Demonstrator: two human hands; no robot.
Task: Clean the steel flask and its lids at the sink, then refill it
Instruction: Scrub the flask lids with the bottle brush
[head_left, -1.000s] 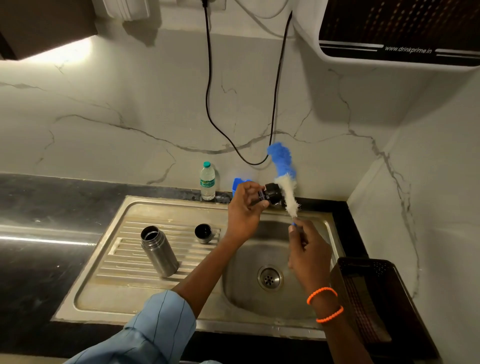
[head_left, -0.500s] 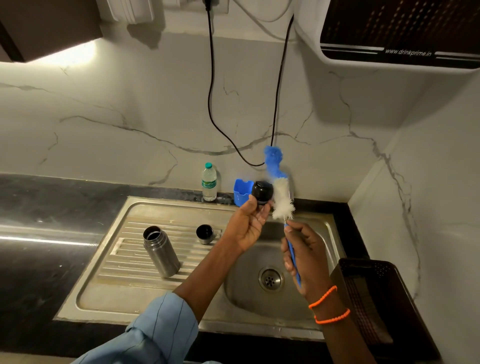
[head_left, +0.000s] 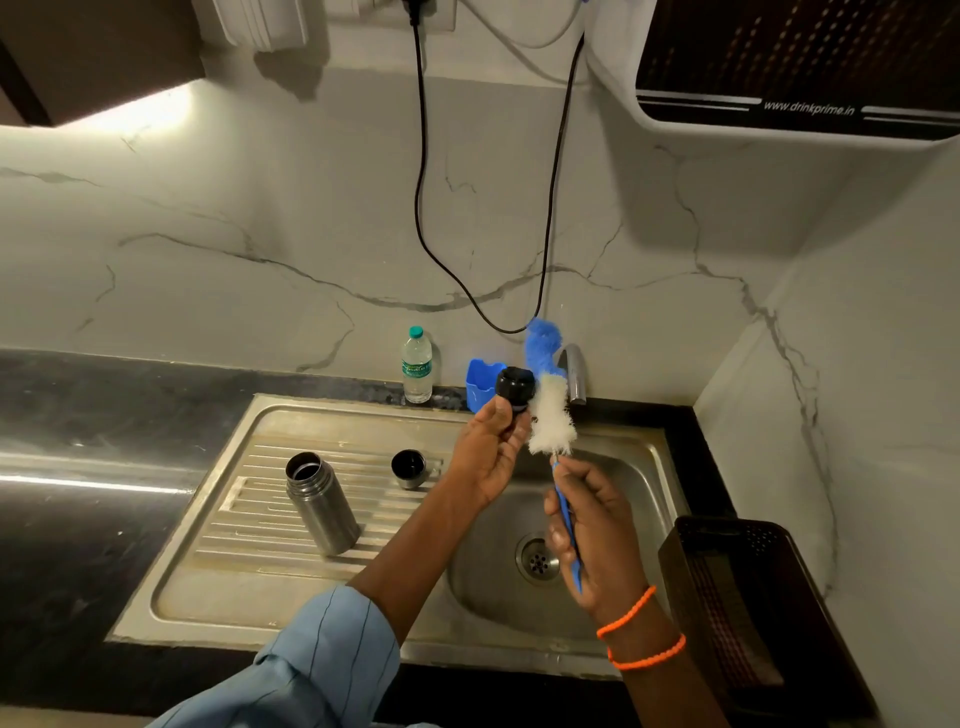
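Above the sink basin, a person's left hand pinches the flask's black inner lid while the right hand grips the handle of a blue-and-white bottle brush, bristles touching the lid. The open steel flask and its cup lid stand on the drainboard left of the basin. Scrubbing appears underway; rinsing and refilling seemingly remain.
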